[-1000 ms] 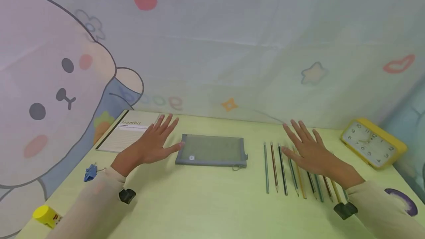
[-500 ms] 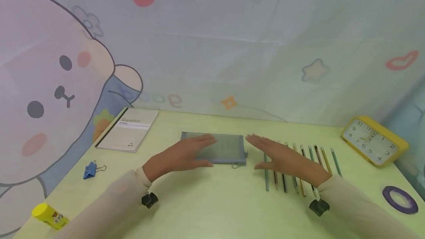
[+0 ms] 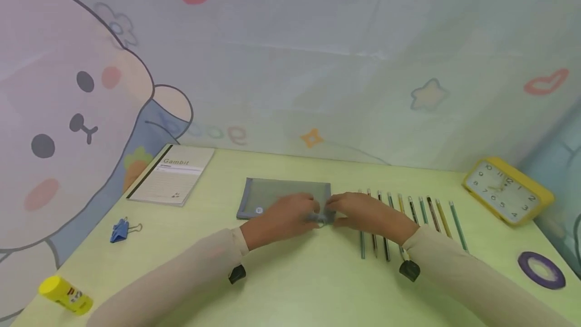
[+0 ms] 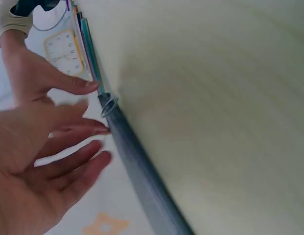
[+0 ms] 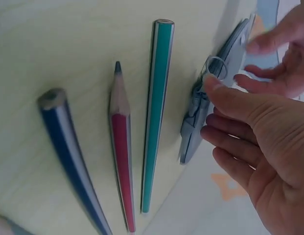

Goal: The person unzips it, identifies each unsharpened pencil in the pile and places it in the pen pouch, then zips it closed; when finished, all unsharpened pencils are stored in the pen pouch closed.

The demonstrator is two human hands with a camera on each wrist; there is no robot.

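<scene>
A grey mesh zip pouch (image 3: 286,188) lies flat on the table, a zip with a ring pull along its near edge. My left hand (image 3: 288,216) is over its front right part, fingers loosely bent and apart from the zip edge in the left wrist view. At the right end, my right hand (image 3: 369,211) has thumb and fingers on either side of the pouch's corner (image 5: 193,115), pinching it beside the ring pull (image 5: 216,67). A row of several pencils (image 3: 458,226) lies just right of the pouch, partly under my right hand and forearm.
A notebook (image 3: 174,175) lies at the back left. Nearer on that side are a blue binder clip (image 3: 120,230) and a yellow glue stick (image 3: 65,294). A yellow clock (image 3: 508,191) and a purple tape roll (image 3: 541,270) are at the right. A printed cloth (image 3: 290,64) hangs behind.
Both hands came inward from wide apart with spread fingers, and down to the pouch's right end. The right hand now pinches its corner. The pouch is turned slightly.
</scene>
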